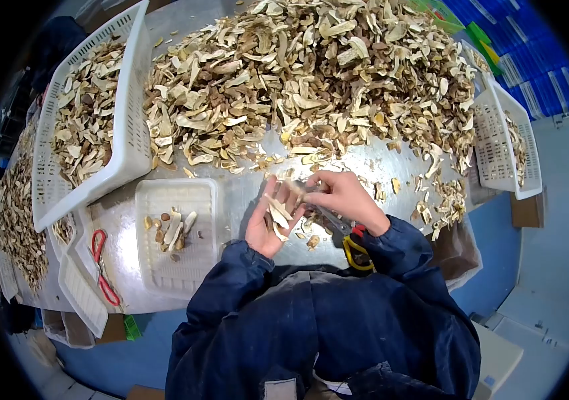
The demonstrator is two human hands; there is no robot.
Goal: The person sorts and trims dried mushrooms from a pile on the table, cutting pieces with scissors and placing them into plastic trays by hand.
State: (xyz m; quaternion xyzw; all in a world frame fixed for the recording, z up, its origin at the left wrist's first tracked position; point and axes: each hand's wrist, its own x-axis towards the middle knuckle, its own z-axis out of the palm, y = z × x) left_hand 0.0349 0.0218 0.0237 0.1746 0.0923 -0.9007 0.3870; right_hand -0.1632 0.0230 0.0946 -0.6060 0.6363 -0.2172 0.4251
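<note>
My left hand [270,223] is palm up near the front of the metal table [238,200], with pale dried slices [279,215] lying across its palm and fingers. Close beside it, my right hand [344,199] has its thumb and forefinger pinched on a small brownish piece [298,189], partly blurred. Under and next to my right hand lie scissors with yellow and black handles [358,255]. A large heap of dried slices [318,73] spreads behind both hands. To the left sits a shallow white tray [212,233] with several slices and small bits in it.
A tall white basket [134,113] of slices stands tilted at the left. Red-handled scissors [101,267] lie in front of it. Another white basket [531,143] is at the right edge, near blue crates [531,60]. A lined box [458,257] stands below the table's right side.
</note>
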